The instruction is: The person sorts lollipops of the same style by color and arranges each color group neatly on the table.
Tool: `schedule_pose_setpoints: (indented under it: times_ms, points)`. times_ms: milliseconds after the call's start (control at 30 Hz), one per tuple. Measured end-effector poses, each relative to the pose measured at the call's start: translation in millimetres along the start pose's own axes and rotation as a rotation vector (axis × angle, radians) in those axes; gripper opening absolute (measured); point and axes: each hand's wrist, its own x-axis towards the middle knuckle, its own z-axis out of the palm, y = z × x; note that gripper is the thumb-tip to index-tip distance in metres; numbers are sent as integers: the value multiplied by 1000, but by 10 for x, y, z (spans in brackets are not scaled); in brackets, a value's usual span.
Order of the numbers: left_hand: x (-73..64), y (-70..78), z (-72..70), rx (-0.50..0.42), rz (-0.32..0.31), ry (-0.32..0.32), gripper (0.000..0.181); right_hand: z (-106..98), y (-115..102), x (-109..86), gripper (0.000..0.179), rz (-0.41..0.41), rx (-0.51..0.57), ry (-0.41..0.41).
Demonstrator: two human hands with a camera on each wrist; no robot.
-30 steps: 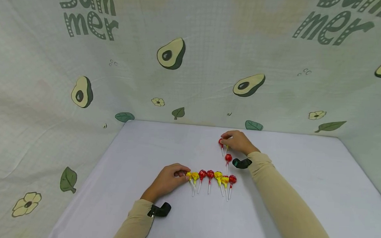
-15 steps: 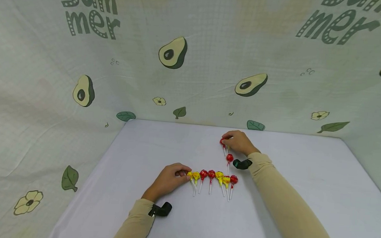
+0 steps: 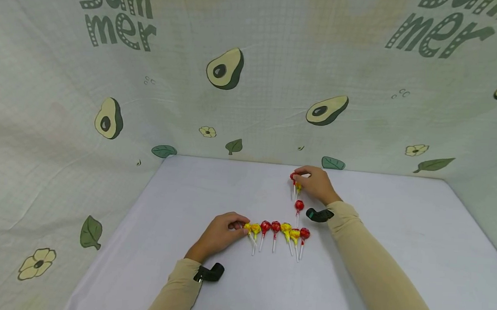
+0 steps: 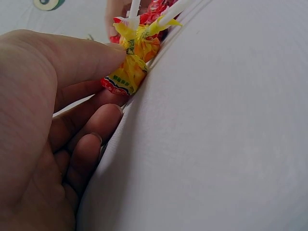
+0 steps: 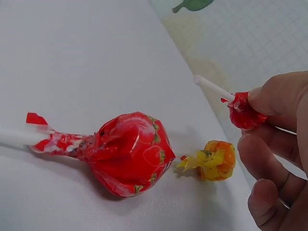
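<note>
My left hand [image 3: 221,234] pinches a yellow lollipop [image 4: 126,77] between thumb and fingers at the left end of a row of lollipops. Beside it in the row lies another yellow lollipop [image 3: 255,228], then red ones [image 3: 265,226] and more yellow ones, sticks toward me. Farther back, my right hand [image 3: 315,183] pinches a red lollipop [image 5: 244,111] by its wrapped head, stick pointing away from the palm. Just below that hand lies a yellow lollipop [image 5: 219,161], partly covered in the head view. A red lollipop [image 5: 132,154] sits nearer the row, its stick toward the row.
The lollipops lie on a white-covered table [image 3: 189,185]. A cloth backdrop [image 3: 273,73] printed with avocados and leaves rises behind its back edge. Black wrist cameras are strapped to the left wrist [image 3: 210,272] and the right wrist [image 3: 320,215].
My right hand has shifted slightly back and to the right with the red lollipop, showing more of the yellow one beneath. My left hand stays at the row's left end.
</note>
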Motion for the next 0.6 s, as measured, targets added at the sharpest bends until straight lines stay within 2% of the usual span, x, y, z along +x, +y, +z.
schedule_pose_setpoints:
  times_ms: [233,400,600]
  points:
    - [-4,10,-2,6,-3,2,21,-68,-5,-152,34,-6,117,53]
    - [-7,26,-7,4,2,2,22,-101,32,-308,40,47,235,60]
    - [-12,53,-15,12,-12,-5,22,-105,69,-443,43,72,296,63]
